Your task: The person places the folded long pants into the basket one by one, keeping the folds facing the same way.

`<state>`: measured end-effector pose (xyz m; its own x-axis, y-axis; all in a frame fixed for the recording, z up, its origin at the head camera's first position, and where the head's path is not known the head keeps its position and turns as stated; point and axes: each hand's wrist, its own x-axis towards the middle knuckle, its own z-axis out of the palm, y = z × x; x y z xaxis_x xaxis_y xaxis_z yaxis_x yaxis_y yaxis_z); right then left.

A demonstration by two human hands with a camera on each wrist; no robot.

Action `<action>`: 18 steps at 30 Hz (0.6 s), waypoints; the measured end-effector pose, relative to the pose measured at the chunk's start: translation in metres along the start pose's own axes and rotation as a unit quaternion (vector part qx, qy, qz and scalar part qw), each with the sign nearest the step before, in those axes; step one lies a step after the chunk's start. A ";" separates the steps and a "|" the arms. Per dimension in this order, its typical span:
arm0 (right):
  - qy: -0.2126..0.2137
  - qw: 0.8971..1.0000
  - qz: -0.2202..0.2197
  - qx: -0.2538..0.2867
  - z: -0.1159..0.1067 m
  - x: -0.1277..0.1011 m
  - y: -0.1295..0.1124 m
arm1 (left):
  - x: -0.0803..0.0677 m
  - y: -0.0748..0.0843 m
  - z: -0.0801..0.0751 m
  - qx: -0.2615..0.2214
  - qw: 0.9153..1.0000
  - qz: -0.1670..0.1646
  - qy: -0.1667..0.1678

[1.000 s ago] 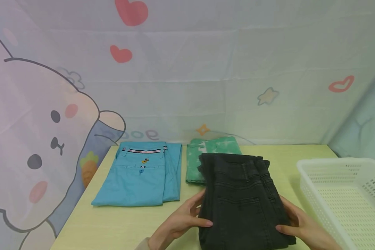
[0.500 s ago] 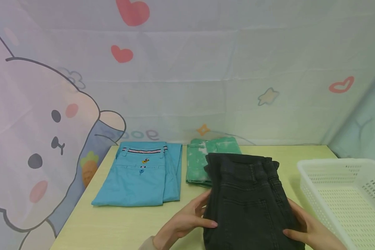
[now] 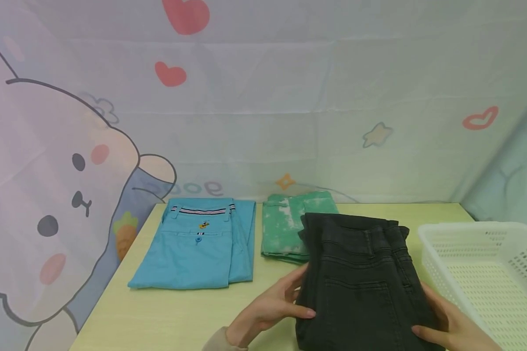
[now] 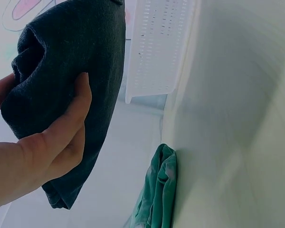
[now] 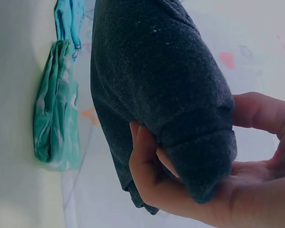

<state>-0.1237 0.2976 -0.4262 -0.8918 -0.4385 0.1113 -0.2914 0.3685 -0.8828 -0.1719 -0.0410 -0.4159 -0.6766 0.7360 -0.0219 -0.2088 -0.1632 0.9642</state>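
Observation:
Folded black jeans [image 3: 360, 287] are held between both hands at the lower right of the head view, waistband pointing away. My left hand [image 3: 276, 304] grips their left edge, thumb on top and fingers underneath. The right hand [image 3: 452, 321] grips the opposite edge the same way. Both wrist views show the jeans raised off the table, with the left hand [image 4: 52, 142] and right hand [image 5: 199, 175] curled round the folded layers. Behind them lie folded green-and-white trousers [image 3: 285, 226], partly covered by the jeans in the head view. Folded light blue trousers [image 3: 193, 253] lie further left.
A white perforated plastic basket [image 3: 443, 273] stands at the right, close beside the right hand. The pale yellow table [image 3: 127, 317] ends at the back against a printed cloth backdrop [image 3: 263, 97] with hearts and a cartoon animal.
Both hands have carried the black jeans to the right, nearer the basket, uncovering more of the green-and-white trousers. The blue trousers and basket have stayed put.

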 end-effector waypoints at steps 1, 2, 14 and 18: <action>0.000 1.000 -0.002 -0.001 -0.001 0.000 0.000 | 0.001 0.000 0.000 0.000 1.000 -0.001 0.001; -0.004 1.000 -0.002 -0.002 -0.001 0.000 0.000 | 0.001 0.000 0.001 -0.001 1.000 -0.002 0.000; 0.011 0.999 -0.010 -0.030 -0.007 -0.010 0.012 | 0.006 -0.003 0.008 -0.047 0.999 -0.023 -0.006; -0.023 0.999 0.020 0.024 -0.014 -0.015 0.021 | 0.007 -0.003 0.012 -0.076 0.996 -0.037 -0.011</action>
<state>-0.1209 0.3234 -0.4397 -0.8852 -0.4620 0.0551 -0.2377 0.3474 -0.9071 -0.1674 -0.0276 -0.4154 -0.6400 0.7637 -0.0848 -0.3642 -0.2043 0.9086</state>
